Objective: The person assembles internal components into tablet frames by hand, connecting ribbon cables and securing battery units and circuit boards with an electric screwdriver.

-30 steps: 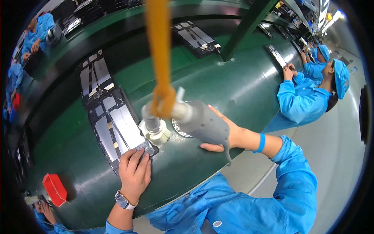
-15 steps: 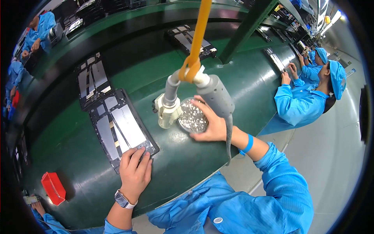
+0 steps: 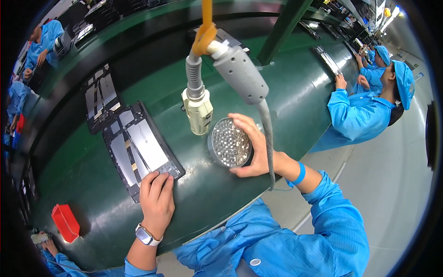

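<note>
A green workbench (image 3: 203,198) spans the frame and carries an opened tablet-like unit (image 3: 146,141), lying flat left of centre, its upper end meeting a second opened unit (image 3: 105,90) at upper left. A red tray (image 3: 67,224) sits at lower left. A round dish (image 3: 210,152) of small metallic parts is located at centre; whether its base contacts the surface cannot be determined.
</note>
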A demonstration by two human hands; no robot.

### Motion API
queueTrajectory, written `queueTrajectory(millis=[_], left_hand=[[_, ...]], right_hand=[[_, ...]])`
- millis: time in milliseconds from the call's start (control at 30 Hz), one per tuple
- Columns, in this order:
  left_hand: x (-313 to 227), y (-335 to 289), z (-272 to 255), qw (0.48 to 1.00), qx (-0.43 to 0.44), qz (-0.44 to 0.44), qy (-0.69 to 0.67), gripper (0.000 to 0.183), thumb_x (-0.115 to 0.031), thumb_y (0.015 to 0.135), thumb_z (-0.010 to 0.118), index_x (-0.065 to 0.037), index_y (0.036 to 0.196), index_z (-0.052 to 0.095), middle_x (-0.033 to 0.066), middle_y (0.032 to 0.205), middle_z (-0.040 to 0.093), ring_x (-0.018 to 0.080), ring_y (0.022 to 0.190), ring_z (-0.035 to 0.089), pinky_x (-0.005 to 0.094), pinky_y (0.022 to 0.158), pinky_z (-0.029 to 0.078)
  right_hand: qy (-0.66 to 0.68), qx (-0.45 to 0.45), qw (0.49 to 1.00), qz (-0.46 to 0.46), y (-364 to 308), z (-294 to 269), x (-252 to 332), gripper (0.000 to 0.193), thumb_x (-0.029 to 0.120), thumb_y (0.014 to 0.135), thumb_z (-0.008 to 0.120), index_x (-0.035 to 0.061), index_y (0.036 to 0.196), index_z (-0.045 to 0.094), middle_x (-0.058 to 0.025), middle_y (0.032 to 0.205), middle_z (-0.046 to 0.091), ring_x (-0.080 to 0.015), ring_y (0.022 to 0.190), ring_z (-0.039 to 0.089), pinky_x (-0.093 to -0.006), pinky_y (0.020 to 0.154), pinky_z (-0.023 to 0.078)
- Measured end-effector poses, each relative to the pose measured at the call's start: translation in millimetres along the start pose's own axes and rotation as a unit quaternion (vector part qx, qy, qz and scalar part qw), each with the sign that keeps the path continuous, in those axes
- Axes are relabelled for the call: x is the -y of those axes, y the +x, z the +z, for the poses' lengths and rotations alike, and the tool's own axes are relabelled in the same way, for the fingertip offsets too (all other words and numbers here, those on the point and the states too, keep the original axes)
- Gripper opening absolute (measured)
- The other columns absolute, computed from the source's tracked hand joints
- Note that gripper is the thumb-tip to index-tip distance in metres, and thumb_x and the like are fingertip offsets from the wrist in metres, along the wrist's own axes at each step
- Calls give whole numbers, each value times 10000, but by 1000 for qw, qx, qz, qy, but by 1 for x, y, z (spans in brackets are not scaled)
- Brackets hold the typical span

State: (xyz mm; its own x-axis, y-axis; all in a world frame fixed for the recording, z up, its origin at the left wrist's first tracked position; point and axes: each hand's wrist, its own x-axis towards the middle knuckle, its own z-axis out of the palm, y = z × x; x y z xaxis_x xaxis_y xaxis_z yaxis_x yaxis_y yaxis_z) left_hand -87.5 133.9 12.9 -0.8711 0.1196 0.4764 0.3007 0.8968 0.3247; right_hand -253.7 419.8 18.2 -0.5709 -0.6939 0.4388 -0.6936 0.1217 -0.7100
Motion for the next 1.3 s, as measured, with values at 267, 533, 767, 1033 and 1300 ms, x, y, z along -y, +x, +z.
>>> queueTrajectory(millis=[267, 533, 767, 1033, 1300], left_hand=[[2, -3, 0, 1000, -11, 4, -13, 273, 51, 726, 689, 30, 998, 684, 123, 1088, 648, 345, 1006, 593, 431, 846, 516], [4, -3, 0, 1000, -1, 3, -18, 301, 38, 717, 684, 28, 1018, 685, 116, 1098, 649, 339, 1005, 594, 427, 846, 519], [10, -6, -2, 1000, 4, -3, -14, 301, 19, 721, 687, 26, 1022, 692, 114, 1103, 648, 333, 1024, 590, 421, 849, 524], [13, -4, 1, 999, -6, -9, -37, 281, 25, 713, 681, 29, 993, 706, 110, 1083, 656, 320, 1018, 593, 419, 823, 519], [19, -8, 3, 999, -5, -10, -38, 276, 22, 705, 679, 32, 978, 713, 108, 1081, 662, 317, 1019, 597, 415, 818, 529]], right_hand=[[-37, 80, 995, 49, 14, -3, -4, 1038, 208, 567, 859, -1, 1457, 367, -242, 1472, 375, -400, 1355, 392, -463, 1126, 332], [-129, 173, 974, 66, 48, -3, 1, 1041, 241, 584, 855, -4, 1469, 366, -244, 1457, 372, -428, 1329, 388, -483, 1119, 338], [368, 84, 906, 194, 119, 61, 72, 656, 77, 842, 764, 18, 1418, 456, -57, 1082, 643, -103, 985, 600, -297, 864, 512], [357, -225, 892, 165, 87, 59, 17, 221, -23, 804, 614, -44, 1023, 591, -84, 674, 558, -146, 549, 497, -296, 529, 410], [338, -201, 902, 176, 87, 68, 9, 189, -32, 769, 601, -31, 958, 587, -86, 660, 555, -142, 520, 487, -302, 500, 403]])
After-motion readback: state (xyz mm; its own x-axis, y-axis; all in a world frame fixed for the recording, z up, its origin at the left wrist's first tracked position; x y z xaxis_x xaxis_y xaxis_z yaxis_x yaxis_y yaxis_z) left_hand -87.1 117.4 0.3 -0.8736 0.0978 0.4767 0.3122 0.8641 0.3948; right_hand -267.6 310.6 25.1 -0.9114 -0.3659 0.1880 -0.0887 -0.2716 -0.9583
